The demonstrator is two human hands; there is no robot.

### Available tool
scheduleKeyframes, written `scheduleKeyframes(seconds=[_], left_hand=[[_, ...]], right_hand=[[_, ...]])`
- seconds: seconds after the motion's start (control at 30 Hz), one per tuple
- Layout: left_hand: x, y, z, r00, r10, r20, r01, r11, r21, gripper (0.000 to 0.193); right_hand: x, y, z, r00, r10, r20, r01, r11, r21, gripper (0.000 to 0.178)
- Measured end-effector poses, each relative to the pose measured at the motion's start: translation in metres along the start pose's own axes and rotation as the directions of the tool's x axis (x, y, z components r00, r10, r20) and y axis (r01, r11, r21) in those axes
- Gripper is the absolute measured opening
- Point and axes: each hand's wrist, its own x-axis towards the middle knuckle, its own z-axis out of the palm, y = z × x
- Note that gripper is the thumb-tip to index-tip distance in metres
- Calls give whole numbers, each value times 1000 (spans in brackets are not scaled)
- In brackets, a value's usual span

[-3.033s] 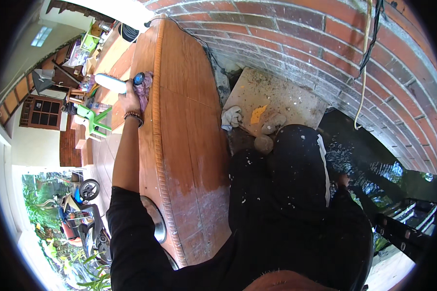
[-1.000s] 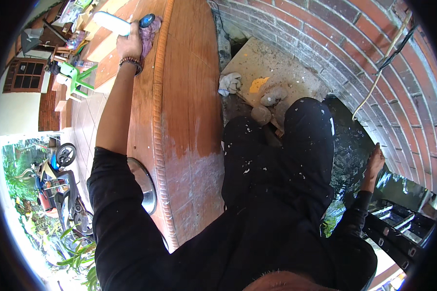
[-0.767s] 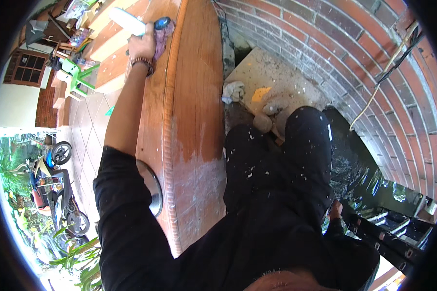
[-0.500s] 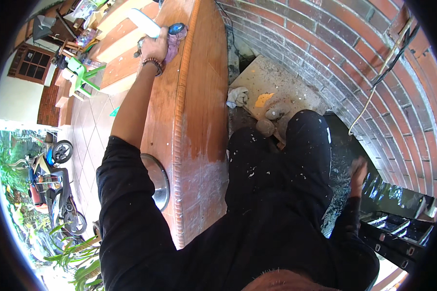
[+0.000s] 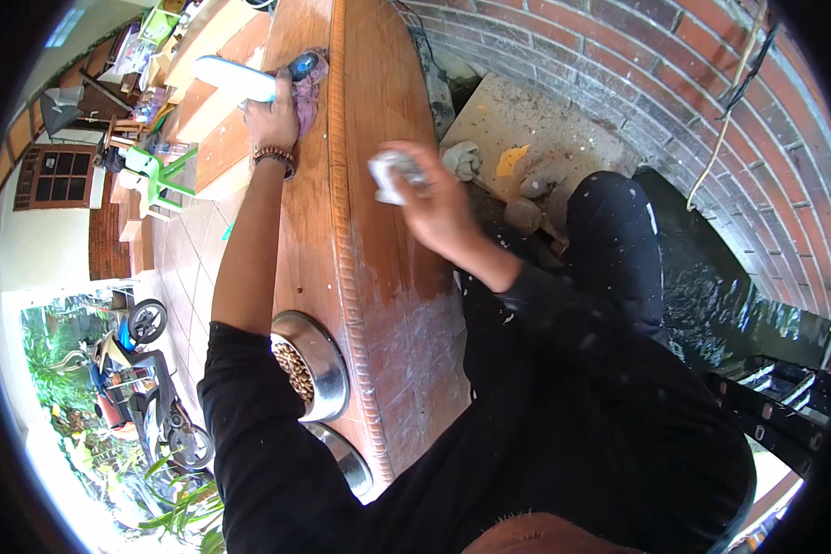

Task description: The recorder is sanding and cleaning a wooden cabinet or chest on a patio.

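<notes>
Far out on the wooden surface [image 5: 295,231], my left hand [image 5: 272,125] is closed on a white bottle [image 5: 235,78] with a dark blue end. A crumpled purple cloth [image 5: 309,103] lies under and beside that hand; whether the fingers also grip it I cannot tell. My right hand [image 5: 439,203], somewhat blurred, is raised in front of the wooden side panel [image 5: 397,249], closed round a crumpled whitish wad [image 5: 390,177], seemingly a cloth. Pale whitish smears cover the panel's lower part. A carved rope-like trim [image 5: 346,249] runs between the top and the panel.
Near my left arm stands a metal bowl [image 5: 328,369] of brown kibble, with a second metal bowl [image 5: 346,462] beside it. Dark water [image 5: 702,277] and a brick wall [image 5: 619,83] lie to the right. A grey rag [image 5: 462,160] rests on a dirty slab [image 5: 526,120]. A black ladder-like frame [image 5: 766,406] stands lower right.
My right hand has come up from over the water at the right to the wooden panel, the whitish wad now visible in it. My left hand stays on the bottle. The view has shifted, showing the kibble.
</notes>
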Motion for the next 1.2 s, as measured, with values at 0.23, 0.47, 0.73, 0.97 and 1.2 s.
scheduleKeyframes(seconds=[0.23, 0.47, 0.73, 0.97, 1.2], left_hand=[[7, 24, 32, 998, -46, 51, 46, 999, -7, 52], [17, -34, 6, 1000, 3, 18, -5, 989, 145, 63], [33, -56, 14, 939, 336, 74, -339, 865, 370, 61], [14, -13, 22, 998, 26, -59, -32, 994, -104, 68], [7, -8, 12, 999, 22, -29, -27, 983, -184, 67]], right_hand=[[-58, 201, -9, 902, 335, -272, -363, 930, -60, 38], [-96, 10, 56, 994, -109, -18, 109, 994, -22, 53], [-209, 24, 26, 968, -20, 249, 33, 998, -48, 66], [-79, 8, 48, 979, -192, 68, 195, 979, -50, 65], [-252, 17, 33, 620, -495, 609, 597, 801, 43, 62]])
